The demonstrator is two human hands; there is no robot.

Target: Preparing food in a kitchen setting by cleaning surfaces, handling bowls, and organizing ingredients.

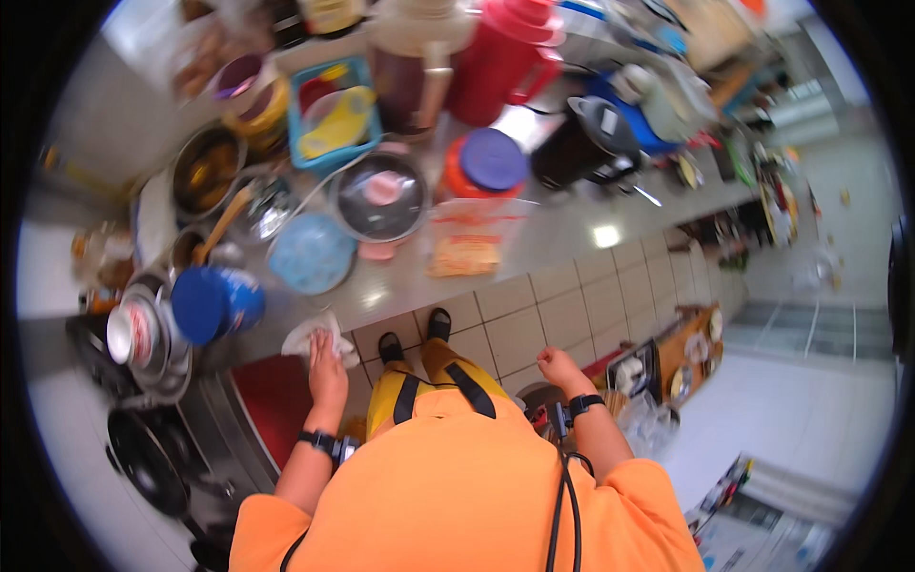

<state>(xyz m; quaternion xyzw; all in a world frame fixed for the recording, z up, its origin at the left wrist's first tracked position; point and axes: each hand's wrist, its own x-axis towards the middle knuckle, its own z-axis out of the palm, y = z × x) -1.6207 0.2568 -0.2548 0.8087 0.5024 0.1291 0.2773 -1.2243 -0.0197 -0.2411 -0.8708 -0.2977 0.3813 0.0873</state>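
Note:
My left hand lies on a white cloth at the front edge of the metal counter, fingers stretched out over it. My right hand hangs over the tiled floor at my right side, fingers curled, with nothing visible in it. Near the cloth lies a container with a blue lid. Farther along the counter are a light blue bowl-shaped thing, a small pot with a glass lid and a bag with orange print beside a purple-lidded jar.
Stacked bowls stand at the left, beyond them a black wok. A pink jug, a dark electric kettle and a blue basket crowd the counter's back. A wooden shelf with dishes is at the right.

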